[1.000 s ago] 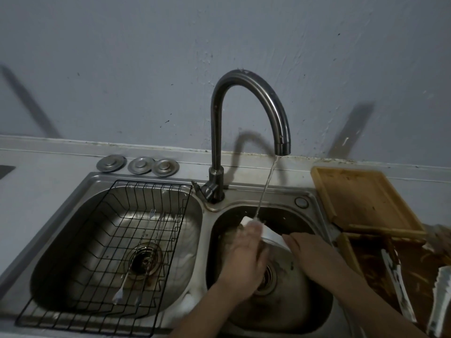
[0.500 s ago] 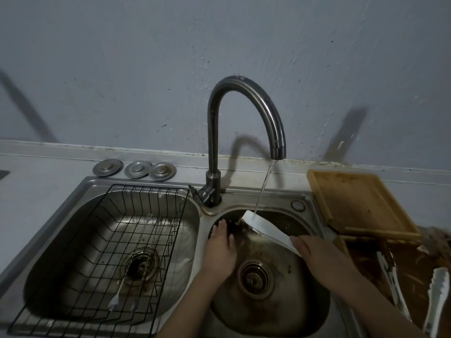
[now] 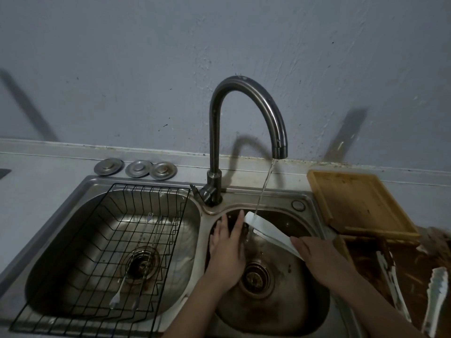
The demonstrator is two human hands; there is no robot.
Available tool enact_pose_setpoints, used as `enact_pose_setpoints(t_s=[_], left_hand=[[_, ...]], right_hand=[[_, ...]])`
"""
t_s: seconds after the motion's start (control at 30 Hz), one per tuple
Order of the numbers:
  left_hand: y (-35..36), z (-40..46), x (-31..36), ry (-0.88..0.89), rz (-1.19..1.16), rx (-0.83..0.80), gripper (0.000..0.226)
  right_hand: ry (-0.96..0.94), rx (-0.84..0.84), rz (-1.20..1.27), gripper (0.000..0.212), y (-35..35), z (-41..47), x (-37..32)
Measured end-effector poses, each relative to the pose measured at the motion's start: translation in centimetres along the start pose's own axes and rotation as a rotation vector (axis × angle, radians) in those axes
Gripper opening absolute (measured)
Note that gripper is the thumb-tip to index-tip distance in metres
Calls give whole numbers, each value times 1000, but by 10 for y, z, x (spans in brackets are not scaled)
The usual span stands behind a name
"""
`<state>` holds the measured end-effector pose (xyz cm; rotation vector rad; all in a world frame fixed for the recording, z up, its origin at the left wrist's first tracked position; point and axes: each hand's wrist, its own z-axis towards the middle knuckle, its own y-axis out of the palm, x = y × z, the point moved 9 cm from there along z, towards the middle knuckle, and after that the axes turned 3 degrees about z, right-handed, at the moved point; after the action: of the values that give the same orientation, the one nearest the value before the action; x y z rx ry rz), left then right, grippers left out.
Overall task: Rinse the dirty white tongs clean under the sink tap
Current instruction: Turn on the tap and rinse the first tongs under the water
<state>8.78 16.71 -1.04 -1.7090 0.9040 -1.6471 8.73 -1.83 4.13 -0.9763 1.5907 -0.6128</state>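
Two hands: both are low over the right basin (image 3: 314, 311) of the double sink, a short way apart.
Right hand (image 3: 317, 258): it holds the white tongs (image 3: 271, 231) by the near end; seen from the back, so how the fingers wrap underneath cannot be told.
Left hand (image 3: 228, 242): fingers straight and slightly spread, palm down, holding nothing, just beside the tongs' far tip.
Tongs: slanted up and away from the right hand, far tip under the thin stream from the tap (image 3: 246, 123), which lands on it.
Step in hand: rinsing (by my reading, mid-wash rather than finished).
Next move: likely calls for turning or sliding the tongs so the stream reaches the rest, the free hand rubbing off dirt.
Around: a wire rack (image 3: 102, 259) with slim utensils in the left basin; a wooden board (image 3: 361, 203) and more tongs (image 3: 436, 298) lie to the right.
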Motion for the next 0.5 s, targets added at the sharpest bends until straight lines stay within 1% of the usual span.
enact_pose_setpoints(t_s=[0.07, 0.1, 0.17, 0.23, 0.27, 0.33, 0.37, 0.47, 0.5], left_hand=[[2, 2, 5, 57, 81, -6, 75], [5, 4, 1, 29, 129, -30, 74], [9, 8, -16, -97, 161, -95, 68], [14, 12, -30, -185, 89, -128, 58], [15, 14, -31, -178, 6, -107, 52], [11, 15, -28, -155, -261, -58, 39], [9, 14, -26, -188, -448, -59, 35], [17, 11, -18, -377, -1164, -130, 28], [17, 12, -15, -404, -1300, -134, 26]], right_hand=[[-13, -6, 4, 43, 2, -1, -3], [-16, -8, -9, 43, 2, -2, -4], [-18, -10, -33, 42, 3, -2, -4], [-17, -7, -47, 42, 4, -3, -2], [-18, -5, -54, 42, 3, -3, -1], [-31, -10, -74, 41, 5, -3, -1], [-52, -9, -101, 39, 6, -3, -2], [-124, 51, -233, 28, 6, -5, -10], [-136, 69, -273, 35, 4, -6, -13]])
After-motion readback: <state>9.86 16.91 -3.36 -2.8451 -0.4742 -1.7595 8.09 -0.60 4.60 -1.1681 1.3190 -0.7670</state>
